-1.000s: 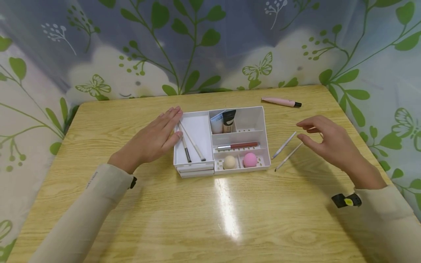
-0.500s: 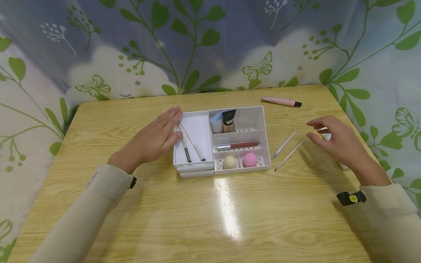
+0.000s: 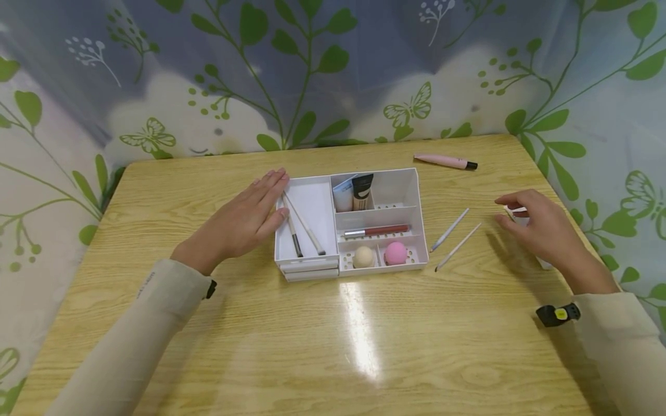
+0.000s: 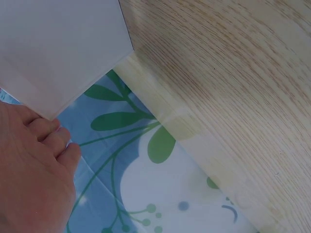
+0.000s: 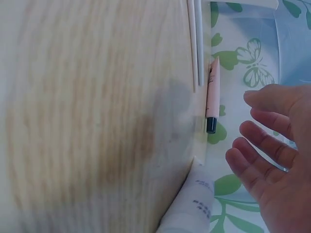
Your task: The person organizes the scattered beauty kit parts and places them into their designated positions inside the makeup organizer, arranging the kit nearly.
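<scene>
My left hand (image 3: 239, 219) lies with straight fingers along the left side of a white compartmented organizer (image 3: 312, 199), seen from the side in the left wrist view. Two makeup brushes (image 3: 308, 226) lie in its left tray. My right hand (image 3: 543, 234) hovers at the table's right, thumb and fingers apart, holding nothing. Beneath it, partly hidden in the head view, is a white tube (image 5: 192, 206) with dark print. Two thin white sticks with pointed tips, one bluish (image 3: 450, 230) and one whiter (image 3: 458, 247), lie between the organizer and this hand.
The organizer also holds a light blue tube (image 3: 343, 196), a black-and-beige tube (image 3: 362, 192), a dark red pen-like tube (image 3: 385, 230), a beige ball-shaped sponge (image 3: 363, 257) and a pink one (image 3: 396, 253). A pink tube with black cap (image 3: 444, 161) lies behind, near the leaf-patterned curtain (image 3: 322, 69).
My right hand has moved right, away from the two thin sticks, to over the white tube, which has come partly into sight. My left hand has stayed at the organizer.
</scene>
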`<state>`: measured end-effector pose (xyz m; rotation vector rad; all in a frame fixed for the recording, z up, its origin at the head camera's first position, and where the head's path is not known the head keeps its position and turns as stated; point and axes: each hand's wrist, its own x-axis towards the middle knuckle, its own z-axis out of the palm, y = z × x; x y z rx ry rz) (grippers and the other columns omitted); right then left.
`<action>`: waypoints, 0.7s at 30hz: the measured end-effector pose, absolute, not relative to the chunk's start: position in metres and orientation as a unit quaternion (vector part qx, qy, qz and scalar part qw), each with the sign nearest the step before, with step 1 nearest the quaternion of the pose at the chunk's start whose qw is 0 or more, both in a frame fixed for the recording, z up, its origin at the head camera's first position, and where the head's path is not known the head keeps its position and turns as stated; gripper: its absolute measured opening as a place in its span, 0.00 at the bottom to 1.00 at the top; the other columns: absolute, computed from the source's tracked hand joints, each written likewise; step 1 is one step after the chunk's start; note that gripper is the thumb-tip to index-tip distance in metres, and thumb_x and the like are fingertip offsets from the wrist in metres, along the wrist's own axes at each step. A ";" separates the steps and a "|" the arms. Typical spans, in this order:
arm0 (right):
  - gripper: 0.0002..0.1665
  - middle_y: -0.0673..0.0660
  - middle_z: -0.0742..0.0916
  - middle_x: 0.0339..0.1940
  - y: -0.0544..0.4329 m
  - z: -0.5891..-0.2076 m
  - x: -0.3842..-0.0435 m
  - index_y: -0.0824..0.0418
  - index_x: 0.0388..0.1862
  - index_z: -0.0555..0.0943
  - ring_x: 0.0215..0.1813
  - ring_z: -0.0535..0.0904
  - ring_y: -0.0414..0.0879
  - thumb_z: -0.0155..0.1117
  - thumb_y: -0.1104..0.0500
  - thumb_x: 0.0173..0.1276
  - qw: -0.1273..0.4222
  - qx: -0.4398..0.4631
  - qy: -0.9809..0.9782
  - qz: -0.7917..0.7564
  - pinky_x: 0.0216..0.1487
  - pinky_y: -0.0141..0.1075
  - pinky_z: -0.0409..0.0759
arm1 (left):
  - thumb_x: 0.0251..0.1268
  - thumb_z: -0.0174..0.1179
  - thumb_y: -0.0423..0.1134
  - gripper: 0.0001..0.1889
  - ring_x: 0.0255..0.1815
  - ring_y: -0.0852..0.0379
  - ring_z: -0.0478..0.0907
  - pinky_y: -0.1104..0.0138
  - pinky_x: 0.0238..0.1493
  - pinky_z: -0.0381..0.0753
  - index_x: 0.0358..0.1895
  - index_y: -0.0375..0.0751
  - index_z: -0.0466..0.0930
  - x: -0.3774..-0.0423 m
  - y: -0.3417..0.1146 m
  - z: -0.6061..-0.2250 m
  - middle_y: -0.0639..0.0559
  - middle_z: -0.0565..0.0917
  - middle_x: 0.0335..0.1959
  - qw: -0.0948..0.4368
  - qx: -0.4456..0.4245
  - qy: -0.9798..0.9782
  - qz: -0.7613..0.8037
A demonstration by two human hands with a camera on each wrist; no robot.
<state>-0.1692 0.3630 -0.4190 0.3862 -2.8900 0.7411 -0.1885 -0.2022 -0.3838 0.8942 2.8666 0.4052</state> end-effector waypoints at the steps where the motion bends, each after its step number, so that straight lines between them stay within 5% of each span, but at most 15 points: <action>1: 0.21 0.74 0.84 0.60 0.364 -0.420 -0.170 0.71 0.65 0.82 0.58 0.84 0.72 0.69 0.63 0.79 0.063 0.124 -0.959 0.248 0.58 0.67 0.82 | 0.92 0.34 0.58 0.38 0.94 0.45 0.38 0.49 0.94 0.43 0.91 0.42 0.39 -0.188 -0.202 -0.384 0.47 0.41 0.93 0.056 0.294 0.945 0.134; 21: 0.20 0.76 0.83 0.61 0.387 -0.426 -0.169 0.72 0.62 0.83 0.57 0.83 0.74 0.65 0.58 0.81 0.040 0.065 -0.970 0.229 0.56 0.69 0.81 | 0.92 0.33 0.59 0.38 0.94 0.46 0.37 0.49 0.94 0.43 0.91 0.43 0.38 -0.189 -0.203 -0.385 0.47 0.40 0.93 0.056 0.292 0.945 0.133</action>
